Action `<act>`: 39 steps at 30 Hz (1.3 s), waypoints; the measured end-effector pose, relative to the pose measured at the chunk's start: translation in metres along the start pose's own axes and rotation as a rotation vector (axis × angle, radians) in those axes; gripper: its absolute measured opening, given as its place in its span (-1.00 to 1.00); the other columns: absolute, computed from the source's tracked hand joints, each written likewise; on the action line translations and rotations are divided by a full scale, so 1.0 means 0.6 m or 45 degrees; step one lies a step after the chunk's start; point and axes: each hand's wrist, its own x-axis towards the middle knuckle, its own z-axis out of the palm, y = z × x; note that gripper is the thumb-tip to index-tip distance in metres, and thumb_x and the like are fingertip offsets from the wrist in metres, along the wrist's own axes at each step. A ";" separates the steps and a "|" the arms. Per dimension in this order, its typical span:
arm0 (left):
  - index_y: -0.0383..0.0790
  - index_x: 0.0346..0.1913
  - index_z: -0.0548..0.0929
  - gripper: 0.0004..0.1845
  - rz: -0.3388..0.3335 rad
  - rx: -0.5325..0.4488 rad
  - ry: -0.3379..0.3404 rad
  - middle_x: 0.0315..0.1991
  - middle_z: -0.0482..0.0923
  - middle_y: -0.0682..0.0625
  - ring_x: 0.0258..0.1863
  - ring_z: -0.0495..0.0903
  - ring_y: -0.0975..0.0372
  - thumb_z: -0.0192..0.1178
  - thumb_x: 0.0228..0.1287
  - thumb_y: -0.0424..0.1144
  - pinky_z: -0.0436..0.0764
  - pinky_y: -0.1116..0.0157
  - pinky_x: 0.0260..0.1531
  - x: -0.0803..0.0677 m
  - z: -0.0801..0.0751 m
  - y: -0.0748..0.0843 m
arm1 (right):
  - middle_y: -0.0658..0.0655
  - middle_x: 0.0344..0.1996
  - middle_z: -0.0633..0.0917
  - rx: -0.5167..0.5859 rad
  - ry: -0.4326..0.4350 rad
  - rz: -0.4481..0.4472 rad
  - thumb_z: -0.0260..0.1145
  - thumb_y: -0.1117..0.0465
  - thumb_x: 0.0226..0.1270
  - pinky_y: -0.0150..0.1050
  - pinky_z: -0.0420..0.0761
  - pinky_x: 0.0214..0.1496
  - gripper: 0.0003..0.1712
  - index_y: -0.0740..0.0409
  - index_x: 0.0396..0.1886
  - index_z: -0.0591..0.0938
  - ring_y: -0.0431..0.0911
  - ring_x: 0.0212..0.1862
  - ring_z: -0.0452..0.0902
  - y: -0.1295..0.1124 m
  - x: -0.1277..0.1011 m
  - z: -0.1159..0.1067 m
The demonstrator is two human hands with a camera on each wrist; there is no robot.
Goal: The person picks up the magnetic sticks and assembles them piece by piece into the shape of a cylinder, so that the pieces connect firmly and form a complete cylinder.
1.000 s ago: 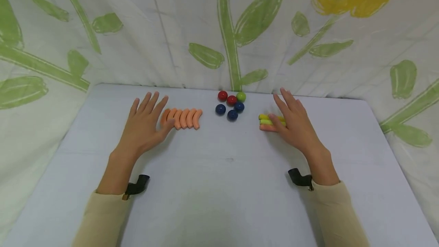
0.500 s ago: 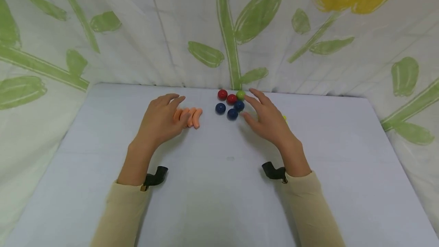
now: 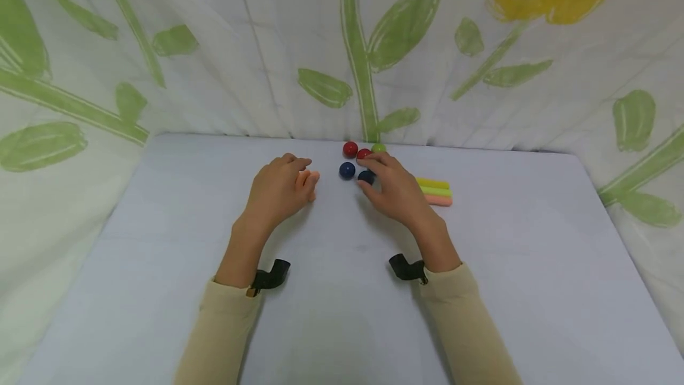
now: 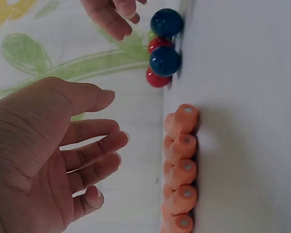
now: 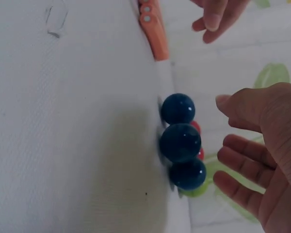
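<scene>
My left hand (image 3: 276,190) hovers with loosely bent fingers over a row of orange curved pieces (image 4: 185,167) and hides most of the row in the head view. In the left wrist view a gap shows between its fingers and the pieces. My right hand (image 3: 394,190) is held over a cluster of small glossy balls, thumb and fingers apart and nothing between them. Dark blue balls (image 5: 180,142) stand closest to it. A red ball (image 3: 350,149) and a light green ball (image 3: 379,148) sit behind, partly covered by that hand.
Yellow, lime and pink sticks (image 3: 439,192) lie side by side, right of the right hand. The white table (image 3: 331,314) ends at a hanging cloth (image 3: 240,76) with painted flowers. A black wrist camera (image 3: 272,274) juts out from each sleeve.
Both hands have moved inward, the left to the right along the orange pieces, the right leftward from the sticks to the balls. The sticks are uncovered now, and the fingers are more bent.
</scene>
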 end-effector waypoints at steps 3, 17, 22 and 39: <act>-0.27 0.23 0.73 -0.60 -0.002 -0.003 -0.018 0.15 0.73 -0.24 0.11 0.72 -0.13 0.19 0.53 -0.10 0.69 -0.10 0.06 0.003 0.009 0.006 | 0.18 0.28 0.62 -0.038 -0.013 0.029 0.43 0.13 0.48 0.06 0.62 0.41 -0.47 0.16 0.37 0.64 0.09 0.36 0.54 0.005 0.003 0.004; -0.30 0.23 0.71 -0.59 -0.059 0.059 -0.039 0.11 0.73 -0.26 0.09 0.73 -0.10 0.26 0.47 -0.13 0.69 -0.06 0.01 0.012 0.028 0.016 | 0.19 0.21 0.66 -0.096 -0.045 0.069 0.43 0.11 0.48 0.04 0.68 0.32 -0.51 0.14 0.33 0.67 0.11 0.30 0.56 0.011 0.013 0.013; -0.30 0.11 0.75 -0.66 -0.061 0.075 -0.072 0.03 0.74 -0.25 0.00 0.73 -0.07 0.29 0.46 -0.14 0.69 0.01 -0.12 0.003 0.036 0.017 | 0.21 0.17 0.67 -0.132 -0.051 0.067 0.45 0.14 0.46 0.00 0.71 0.27 -0.54 0.16 0.29 0.70 0.11 0.26 0.58 0.011 0.009 0.024; -0.30 -0.01 0.79 -0.74 -0.082 0.108 -0.080 -0.14 0.75 -0.22 -0.17 0.73 -0.05 0.29 0.47 -0.17 0.59 0.08 -0.29 0.006 0.045 0.020 | 0.19 0.13 0.71 -0.123 -0.110 0.058 0.42 0.22 0.48 -0.02 0.67 0.31 -0.56 0.19 0.29 0.68 0.06 0.17 0.66 0.017 0.009 0.019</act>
